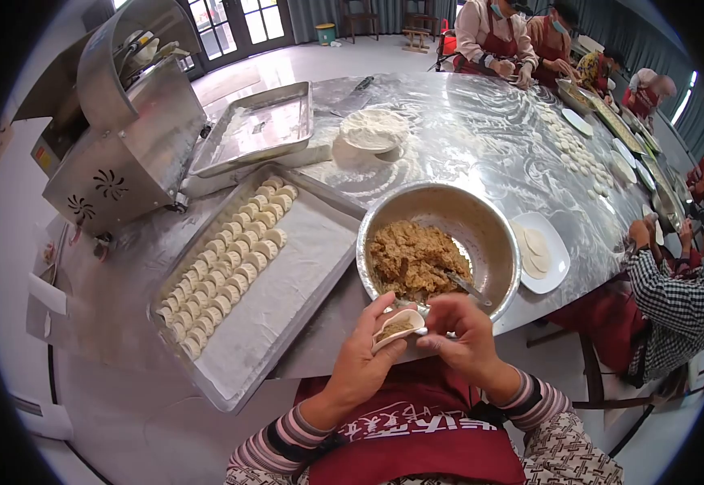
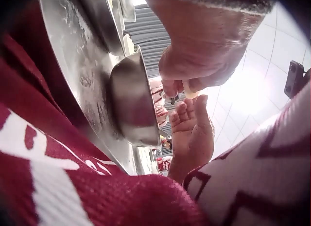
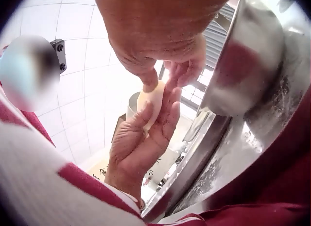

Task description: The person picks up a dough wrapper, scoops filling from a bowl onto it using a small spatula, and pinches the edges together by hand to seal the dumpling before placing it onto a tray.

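Note:
Folded partway around brown filling, a pale dumpling wrapper (image 1: 397, 326) lies in my left hand (image 1: 360, 360), pinched between thumb and fingers. My right hand (image 1: 467, 339) is close at the wrapper's other side, its fingers loosely bent. In the right wrist view, that hand's thumb touches the top edge of the wrapper (image 3: 151, 103), while the left hand (image 3: 141, 143) grips it from below. Just beyond both hands stands a steel bowl (image 1: 495, 234) of brown filling (image 1: 416, 257), with a metal utensil handle (image 1: 467, 286) sticking out.
To the left, a tray (image 1: 287, 275) carries rows of shaped dumplings (image 1: 226, 267). A white plate (image 1: 558, 255) with round wrappers (image 1: 532, 249) is right of the bowl. Flour (image 1: 374, 128), another tray (image 1: 255, 129) and a steel machine (image 1: 117, 145) are farther off. Several people work around the table.

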